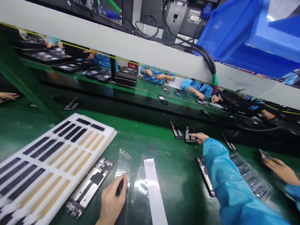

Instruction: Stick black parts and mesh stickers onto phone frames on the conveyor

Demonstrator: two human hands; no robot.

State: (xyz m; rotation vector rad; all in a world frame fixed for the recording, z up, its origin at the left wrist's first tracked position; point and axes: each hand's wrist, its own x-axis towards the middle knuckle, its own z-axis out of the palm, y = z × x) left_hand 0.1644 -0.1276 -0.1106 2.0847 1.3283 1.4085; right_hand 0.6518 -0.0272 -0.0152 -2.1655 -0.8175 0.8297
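Note:
My left hand (112, 197) is closed around a small black tool (119, 187), whose kind I cannot make out. Beside it lies an opened phone body (90, 187) with its inner boards showing. Clear plastic strips (123, 161) and a white strip with tiny print (153, 187) lie just to its right. My right hand (199, 137), in a blue sleeve, reaches far forward, its fingers on the edge of another opened phone body (189, 137). A similar phone body (176, 130) lies left of that one, and another (206, 177) is next to my forearm.
A white foam tray (77, 151) with black and tan strips fills the left side. A clear blister tray (250, 176) lies right of my arm, near another person's hand (278, 170). A beam (117, 40) and blue bin (234, 34) hang overhead. Co-workers sit across.

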